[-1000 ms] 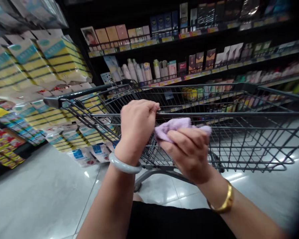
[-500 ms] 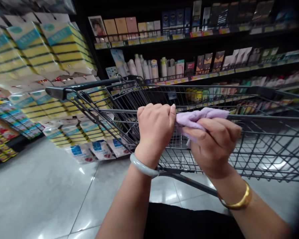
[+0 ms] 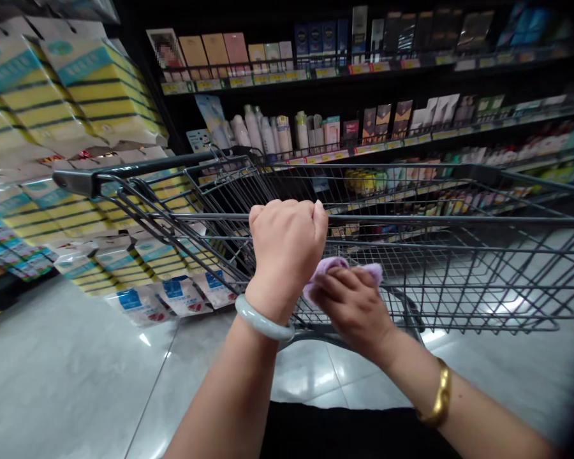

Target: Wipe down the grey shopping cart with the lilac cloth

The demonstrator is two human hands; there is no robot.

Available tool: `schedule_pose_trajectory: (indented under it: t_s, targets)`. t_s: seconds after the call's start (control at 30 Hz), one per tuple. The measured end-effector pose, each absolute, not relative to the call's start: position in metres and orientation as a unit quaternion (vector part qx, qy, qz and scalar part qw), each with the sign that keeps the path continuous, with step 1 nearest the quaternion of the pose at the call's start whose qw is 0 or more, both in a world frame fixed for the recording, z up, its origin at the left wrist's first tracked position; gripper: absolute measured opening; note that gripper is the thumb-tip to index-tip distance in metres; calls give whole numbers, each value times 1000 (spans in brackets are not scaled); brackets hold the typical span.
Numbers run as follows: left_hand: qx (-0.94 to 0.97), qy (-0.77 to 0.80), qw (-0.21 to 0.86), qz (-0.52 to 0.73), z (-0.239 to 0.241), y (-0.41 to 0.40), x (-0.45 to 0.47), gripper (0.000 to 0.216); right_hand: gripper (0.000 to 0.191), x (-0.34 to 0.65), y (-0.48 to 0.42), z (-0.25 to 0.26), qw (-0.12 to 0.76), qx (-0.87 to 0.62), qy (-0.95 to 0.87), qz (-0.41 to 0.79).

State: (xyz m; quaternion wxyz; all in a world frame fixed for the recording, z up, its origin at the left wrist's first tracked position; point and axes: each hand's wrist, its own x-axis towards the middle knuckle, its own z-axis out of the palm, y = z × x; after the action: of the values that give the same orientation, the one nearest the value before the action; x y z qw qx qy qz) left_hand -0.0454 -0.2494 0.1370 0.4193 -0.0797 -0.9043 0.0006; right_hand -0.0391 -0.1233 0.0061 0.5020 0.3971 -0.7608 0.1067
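Observation:
A dark metal shopping cart [image 3: 459, 268] stands side-on in front of me. My left hand [image 3: 287, 242], with a pale bangle at the wrist, is closed round the cart's top side rail [image 3: 411, 220]. Lower and to the right, my right hand [image 3: 356, 306] grips a crumpled lilac cloth [image 3: 373, 273] against the wire side of the basket. Part of the cloth is hidden under the fingers. A gold bangle circles my right wrist. The cart's push handle [image 3: 76, 182] points out to the left.
Shelves [image 3: 277, 80] with boxes and bottles run behind the cart. At left, yellow striped packs [image 3: 110, 95] hang stacked, with white bags [image 3: 184, 296] at the bottom near the cart. Grey tiled floor [image 3: 76, 370] lies below.
My right hand has moved down and left with the cloth, from the top rail to the wire side. My left hand keeps its hold on the rail. The view has shifted slightly right.

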Motion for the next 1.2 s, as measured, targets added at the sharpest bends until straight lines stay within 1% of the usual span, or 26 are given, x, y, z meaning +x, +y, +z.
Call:
schedule_pose_trajectory:
  t_s: [0.1, 0.23, 0.33, 0.43, 0.5, 0.63, 0.67, 0.73, 0.83, 0.87, 0.97, 1.1, 1.2]
  targets:
    - [-67, -914, 398, 25, 143, -246, -46, 48, 16, -40, -116, 15, 529, 364, -758, 112]
    - [-107, -922, 372, 23, 150, -257, -46, 50, 11, -41, -120, 8, 464, 407, -782, 85]
    - [-133, -902, 408, -40, 152, -276, -46, 49, 11, -42, -122, 5, 441, 407, -796, 81]
    - [-65, -890, 448, -53, 151, -296, -47, 46, 18, -43, -121, 5, 475, 364, -795, 99]
    - [-22, -898, 437, -42, 150, -304, -48, 47, 20, -43, -123, 3, 504, 347, -784, 104]
    - [-19, -899, 436, -40, 150, -309, -48, 49, 20, -36, -131, 4, 496, 383, -770, 119]
    - [-23, -898, 438, -36, 151, -308, -48, 48, 19, -34, -132, 9, 499, 386, -764, 132]
    - [-34, -905, 422, -30, 154, -309, -46, 50, 18, -30, -136, 27, 539, 372, -739, 156]
    - [-58, -925, 375, -31, 160, -313, -43, 52, 27, -32, -146, 59, 620, 330, -694, 156]
    - [-63, -927, 368, -33, 162, -315, -43, 52, 26, -36, -151, 66, 631, 320, -690, 152]
    - [-73, -926, 368, -50, 163, -319, -42, 50, 17, -48, -167, 70, 612, 343, -705, 102]
    - [-74, -922, 374, -64, 161, -318, -42, 47, 14, -53, -181, 64, 568, 413, -709, 60]
    - [-65, -922, 378, -58, 160, -317, -43, 47, 13, -54, -188, 71, 601, 387, -696, 64]
